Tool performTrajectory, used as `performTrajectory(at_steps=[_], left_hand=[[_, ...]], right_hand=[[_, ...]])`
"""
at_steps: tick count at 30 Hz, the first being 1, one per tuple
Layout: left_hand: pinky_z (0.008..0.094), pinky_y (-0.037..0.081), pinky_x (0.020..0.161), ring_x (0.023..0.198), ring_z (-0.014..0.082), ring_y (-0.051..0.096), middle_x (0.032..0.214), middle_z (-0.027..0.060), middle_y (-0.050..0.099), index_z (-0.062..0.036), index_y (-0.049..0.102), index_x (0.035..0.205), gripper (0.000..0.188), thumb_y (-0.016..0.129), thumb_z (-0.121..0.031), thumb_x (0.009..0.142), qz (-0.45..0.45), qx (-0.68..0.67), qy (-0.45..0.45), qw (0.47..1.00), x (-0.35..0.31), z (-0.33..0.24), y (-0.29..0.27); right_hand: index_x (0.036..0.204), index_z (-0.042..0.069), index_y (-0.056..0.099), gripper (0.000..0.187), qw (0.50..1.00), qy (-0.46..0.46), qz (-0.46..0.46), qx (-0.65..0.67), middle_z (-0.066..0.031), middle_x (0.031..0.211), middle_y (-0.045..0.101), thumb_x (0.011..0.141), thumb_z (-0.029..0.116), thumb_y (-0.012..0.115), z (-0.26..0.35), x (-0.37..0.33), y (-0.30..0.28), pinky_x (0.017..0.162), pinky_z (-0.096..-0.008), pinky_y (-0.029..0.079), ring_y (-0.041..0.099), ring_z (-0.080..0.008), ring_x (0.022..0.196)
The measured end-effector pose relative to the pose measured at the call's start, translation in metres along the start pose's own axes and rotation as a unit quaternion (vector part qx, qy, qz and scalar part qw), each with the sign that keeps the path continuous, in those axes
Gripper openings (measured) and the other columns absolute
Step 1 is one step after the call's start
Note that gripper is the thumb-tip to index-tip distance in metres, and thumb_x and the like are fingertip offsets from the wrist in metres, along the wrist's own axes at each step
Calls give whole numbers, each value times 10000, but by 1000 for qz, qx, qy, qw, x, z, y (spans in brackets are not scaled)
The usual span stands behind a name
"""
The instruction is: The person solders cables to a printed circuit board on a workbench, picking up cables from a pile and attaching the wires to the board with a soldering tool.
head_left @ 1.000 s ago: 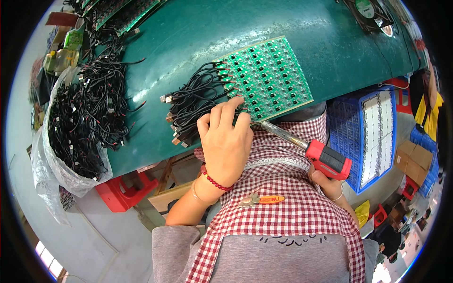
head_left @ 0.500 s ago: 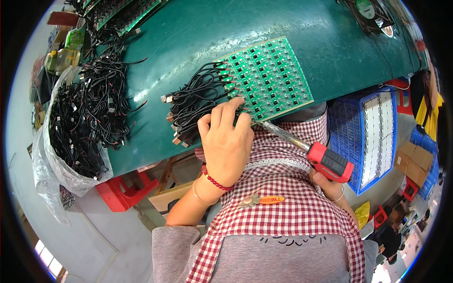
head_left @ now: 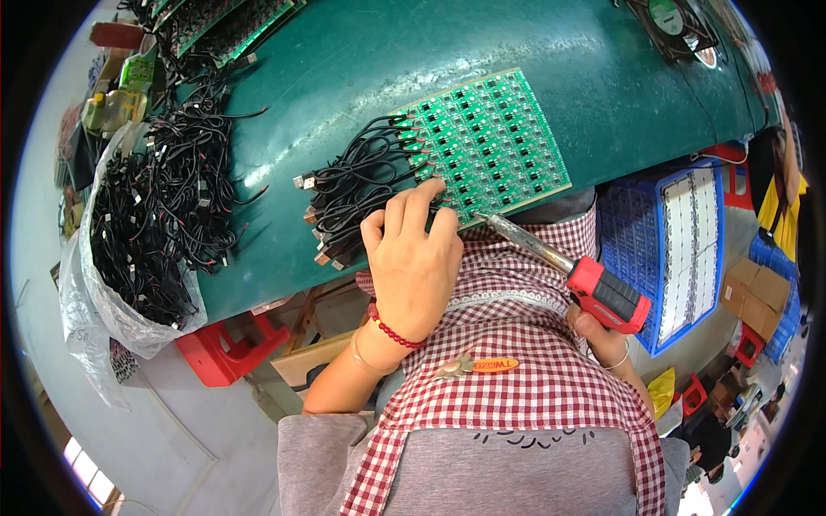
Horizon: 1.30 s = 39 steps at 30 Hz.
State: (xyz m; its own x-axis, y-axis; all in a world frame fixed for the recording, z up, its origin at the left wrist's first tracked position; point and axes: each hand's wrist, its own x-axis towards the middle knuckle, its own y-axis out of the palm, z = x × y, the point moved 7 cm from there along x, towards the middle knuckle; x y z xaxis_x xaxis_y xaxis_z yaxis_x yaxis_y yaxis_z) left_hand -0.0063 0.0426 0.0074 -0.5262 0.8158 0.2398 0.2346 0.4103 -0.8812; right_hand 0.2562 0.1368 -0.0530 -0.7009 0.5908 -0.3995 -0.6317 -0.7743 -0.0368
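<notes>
A green circuit board panel (head_left: 490, 142) with rows of small repeated parts lies on the bench near its front edge. Black USB cables (head_left: 361, 172) run from its left edge, their thin red and black wire ends on the board. My left hand (head_left: 413, 267) is closed at the panel's lower left corner, its fingertips pinching the end of a black cable; the palm side is hidden. My right hand (head_left: 602, 337) grips a soldering iron (head_left: 607, 295) with a red and black handle. The iron's metal barrel points up and left, its tip at the panel's lower edge.
A clear plastic bag (head_left: 95, 275) of loose black cables stands at the left bench edge. More boards (head_left: 232, 30) lie at the far left. A fan (head_left: 675, 26) sits far right. Beside the bench are a blue crate (head_left: 658, 258) and a red stool (head_left: 228, 348).
The soldering iron has shifted slightly to the right, its tip moving right and a little up along the panel's lower edge. My left hand has stayed in place.
</notes>
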Motion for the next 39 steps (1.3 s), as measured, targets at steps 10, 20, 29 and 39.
performTrajectory(at_steps=[10,20,29,39], left_hand=[[382,373,827,1010,232,550,1122,45,597,-55,551,795,154,653,-40,680,-4,-1,-6,1000,0,1,-6],[396,395,805,949,240,557,1014,38,605,-96,546,838,157,659,-101,730,-39,22,27,999,29,19,-42],[396,421,779,881,244,549,908,38,562,-98,587,927,128,624,-102,805,22,311,-40,949,91,210,-72],[214,311,455,507,21,410,557,-25,470,-6,548,841,47,552,-35,878,9,-317,-67,946,85,34,-70]], right_hand=[[1122,-47,513,405,985,-64,-36,153,-56,691,534,875,239,659,33,22,8,557,-295,415,493,-136,588],[1186,-3,402,368,953,-201,-107,202,-28,619,437,962,274,498,78,45,-10,442,-238,322,373,-88,467],[1183,-6,408,342,945,-226,-114,206,-32,614,431,960,241,485,93,46,-10,443,-243,325,374,-94,467],[1235,-5,440,401,957,-114,-98,249,-94,847,579,864,4,591,126,80,28,566,-283,461,538,-139,626]])
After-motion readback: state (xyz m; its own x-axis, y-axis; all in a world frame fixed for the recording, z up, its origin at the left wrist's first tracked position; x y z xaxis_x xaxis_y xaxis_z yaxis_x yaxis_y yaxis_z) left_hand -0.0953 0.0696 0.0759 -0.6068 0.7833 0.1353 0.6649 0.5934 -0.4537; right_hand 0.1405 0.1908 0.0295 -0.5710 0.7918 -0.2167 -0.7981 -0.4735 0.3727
